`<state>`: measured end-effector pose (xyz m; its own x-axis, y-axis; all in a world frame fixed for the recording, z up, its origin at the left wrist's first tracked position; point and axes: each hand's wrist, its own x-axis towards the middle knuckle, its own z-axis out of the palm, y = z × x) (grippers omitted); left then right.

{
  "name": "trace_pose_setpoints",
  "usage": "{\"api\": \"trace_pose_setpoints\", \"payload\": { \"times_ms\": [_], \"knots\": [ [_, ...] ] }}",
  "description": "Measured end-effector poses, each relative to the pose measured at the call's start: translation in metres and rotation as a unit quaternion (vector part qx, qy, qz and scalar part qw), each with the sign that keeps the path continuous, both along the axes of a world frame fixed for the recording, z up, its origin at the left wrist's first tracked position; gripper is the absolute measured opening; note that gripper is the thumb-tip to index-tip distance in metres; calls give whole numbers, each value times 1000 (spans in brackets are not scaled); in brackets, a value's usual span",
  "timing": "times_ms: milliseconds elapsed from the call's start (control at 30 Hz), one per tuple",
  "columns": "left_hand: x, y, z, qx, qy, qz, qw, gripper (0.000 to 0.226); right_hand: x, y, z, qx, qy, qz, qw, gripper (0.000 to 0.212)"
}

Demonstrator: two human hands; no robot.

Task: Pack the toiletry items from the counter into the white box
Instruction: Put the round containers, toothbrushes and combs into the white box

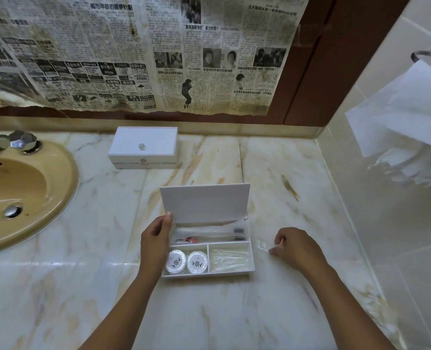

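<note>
White box sits open on marble counter beside sink; holds two round soaps. Left hand pinches lid; right hand pinches clear packet.

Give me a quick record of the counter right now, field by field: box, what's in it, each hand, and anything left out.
open box: white box, lid raised
front left compartment: two round soaps
back compartment: wrapped long items, unclear
left hand: holds the lid's edge
right hand: pinches a clear packet on the counter
also there: closed white box, sink
</note>
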<state>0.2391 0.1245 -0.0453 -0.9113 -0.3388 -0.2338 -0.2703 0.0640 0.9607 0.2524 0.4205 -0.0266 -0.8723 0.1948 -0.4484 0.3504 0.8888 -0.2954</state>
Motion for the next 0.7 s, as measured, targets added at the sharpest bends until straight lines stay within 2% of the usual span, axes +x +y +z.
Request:
{"api": "trace_pose_setpoints", "payload": {
  "times_ms": [133,333,600,700],
  "knots": [
    [0,1,1,-1,1,-3,1000,26,4,-13,-11,7,-16,18,1000,8],
    [0,0,1,-4,4,-3,1000,26,1,-14,-7,16,-18,16,1000,16],
    [-1,0,0,-5,3,-6,1000,28,-4,-14,6,-40,58,-32,997,5],
    [-1,0,0,-3,5,-6,1000,27,-4,-15,7,-74,58,-40,995,19]
  ]
}}
